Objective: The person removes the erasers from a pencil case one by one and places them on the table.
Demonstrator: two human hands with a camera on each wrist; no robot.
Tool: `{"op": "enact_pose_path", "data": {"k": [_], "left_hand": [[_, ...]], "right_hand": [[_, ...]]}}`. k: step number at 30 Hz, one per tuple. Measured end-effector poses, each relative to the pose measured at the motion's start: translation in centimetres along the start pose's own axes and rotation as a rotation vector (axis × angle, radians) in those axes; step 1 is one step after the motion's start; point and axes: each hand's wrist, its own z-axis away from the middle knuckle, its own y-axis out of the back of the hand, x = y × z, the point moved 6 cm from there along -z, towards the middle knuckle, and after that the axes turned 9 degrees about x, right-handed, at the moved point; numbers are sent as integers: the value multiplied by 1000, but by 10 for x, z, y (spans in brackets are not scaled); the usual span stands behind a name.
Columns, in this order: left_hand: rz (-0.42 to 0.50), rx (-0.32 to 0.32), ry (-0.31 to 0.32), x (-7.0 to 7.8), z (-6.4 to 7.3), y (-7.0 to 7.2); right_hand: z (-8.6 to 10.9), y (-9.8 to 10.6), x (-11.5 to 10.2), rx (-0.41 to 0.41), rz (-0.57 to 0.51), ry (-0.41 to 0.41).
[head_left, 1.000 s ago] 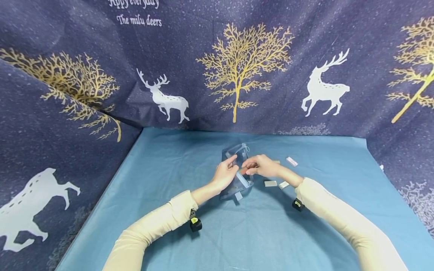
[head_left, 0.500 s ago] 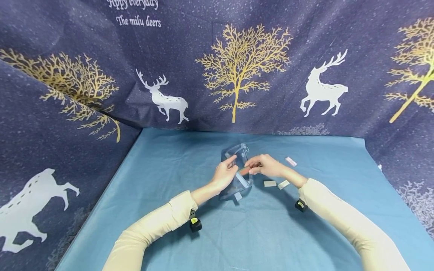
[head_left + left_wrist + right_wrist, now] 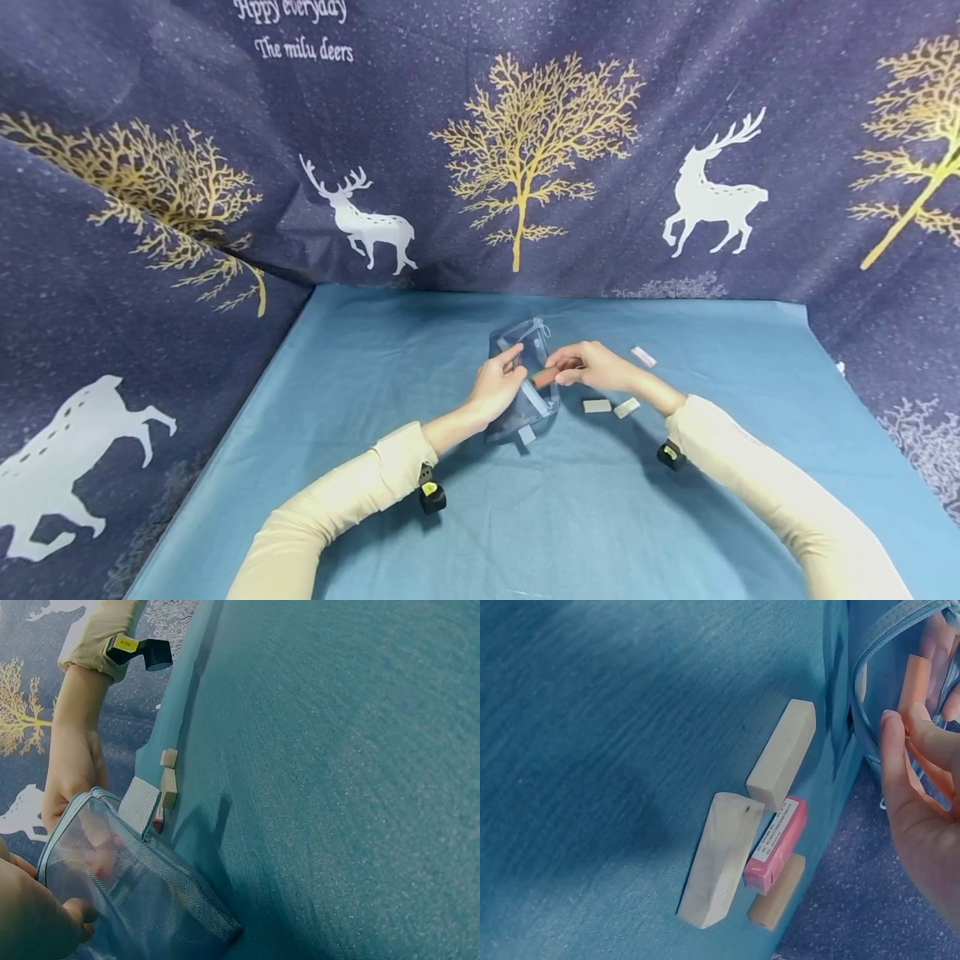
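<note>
The right grip [image 3: 588, 365] pinches an orange block [image 3: 544, 377], which sticks out past its fingertips toward the left grip [image 3: 497, 390], its leading end at the open mouth of a mesh pouch [image 3: 142, 892]. The left grip is clamped on the pouch's edge. On the desk [image 3: 480, 525], two pale blocks [image 3: 597, 407] lie on the near side of the right grip, and a pink block [image 3: 643, 357] sits past its wrist, on the far side.

There are four blocks [image 3: 781, 754] [image 3: 721, 859] [image 3: 777, 844] [image 3: 778, 894], one bar [image 3: 545, 377], one pouch [image 3: 142, 889].
</note>
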Motion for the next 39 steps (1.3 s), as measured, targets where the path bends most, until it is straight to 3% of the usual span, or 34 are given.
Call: {"op": "enact_pose_path", "data": {"k": [39], "left_hand": [[1, -2, -26, -2, 0, -2]], "right_hand": [[25, 23, 16, 38, -49, -32]]}}
